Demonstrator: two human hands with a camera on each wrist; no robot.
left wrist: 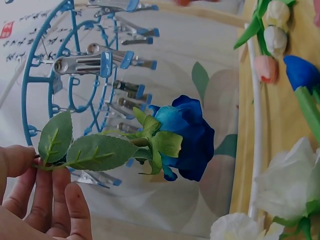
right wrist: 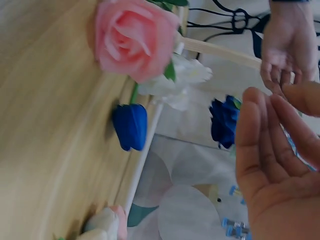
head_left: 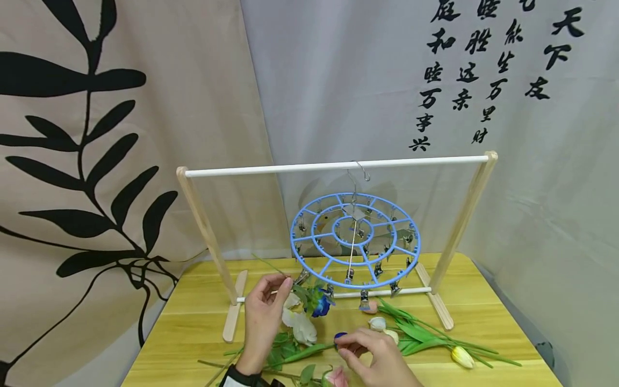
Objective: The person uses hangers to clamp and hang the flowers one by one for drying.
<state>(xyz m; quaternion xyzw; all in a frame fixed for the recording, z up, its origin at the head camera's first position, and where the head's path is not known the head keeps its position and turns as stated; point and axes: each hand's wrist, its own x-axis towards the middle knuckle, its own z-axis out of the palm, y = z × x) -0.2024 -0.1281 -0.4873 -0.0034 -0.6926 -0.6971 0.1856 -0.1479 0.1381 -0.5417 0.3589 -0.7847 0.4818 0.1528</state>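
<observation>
My left hand (head_left: 265, 312) pinches the stem of a blue artificial rose (left wrist: 189, 140) between thumb and fingertips, near its green leaves (left wrist: 95, 152). The bloom points downward below the rim of the round blue clip hanger (head_left: 360, 286). A metal clip (head_left: 302, 277) hangs close to the stem; whether it grips the stem I cannot tell. My right hand (head_left: 372, 355) is over the front of the table, its fingers loosely bent and holding nothing. Behind its fingertips in the head view lies a blue tulip (right wrist: 130, 126), apart from the hand in the right wrist view.
The hanger hooks onto the white bar (head_left: 271, 169) of a wooden-legged rack. White flowers (head_left: 302, 327) and a pink rose (right wrist: 135, 37) lie on the wooden table (head_left: 164, 344). Several tulips (head_left: 420, 336) lie at the right. A spare S-hook (head_left: 366, 174) hangs on the bar.
</observation>
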